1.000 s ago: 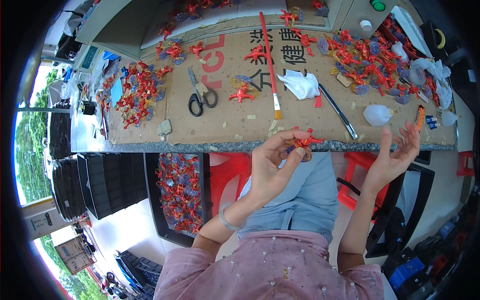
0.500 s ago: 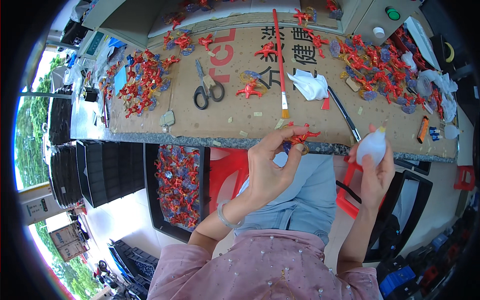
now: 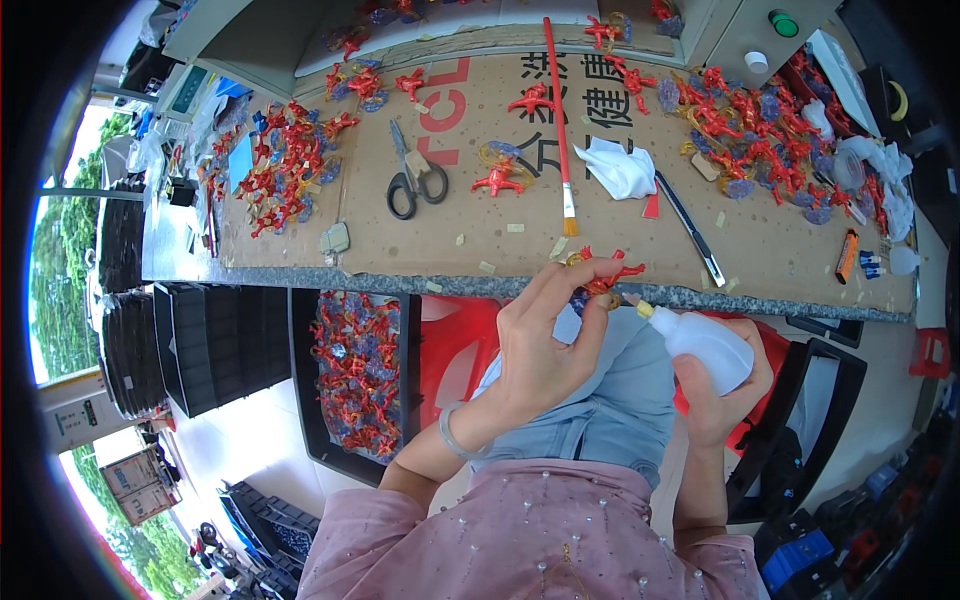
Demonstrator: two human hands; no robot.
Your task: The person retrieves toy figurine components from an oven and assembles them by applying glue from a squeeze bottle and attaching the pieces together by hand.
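Between thumb and fingers, my left hand (image 3: 545, 345) pinches a small red figurine (image 3: 622, 270) with clear yellow and bluish parts, just over the table's front edge. My right hand (image 3: 728, 385) is wrapped round a white squeeze bottle (image 3: 712, 350). The bottle is tilted so its yellow nozzle points left, its thin tip close beside the figurine; whether they touch I cannot tell. On the cardboard beyond my hands lie a similar figurine (image 3: 497, 180), a red-handled brush (image 3: 558, 120), a crumpled white cloth (image 3: 615, 170) and a craft knife (image 3: 690, 228).
Black-handled scissors (image 3: 412, 178) lie left of the brush. Heaps of red figurines stand at the left (image 3: 290, 165) and right (image 3: 745, 135) of the table. A black crate (image 3: 305, 400) of figurines sits below the edge. An orange lighter (image 3: 847, 256) lies at the right.
My right hand has turned the squeeze bottle from nozzle-up to pointing left and brought it down and across to the figurine. My left hand stays nearly in place, still holding the figurine.
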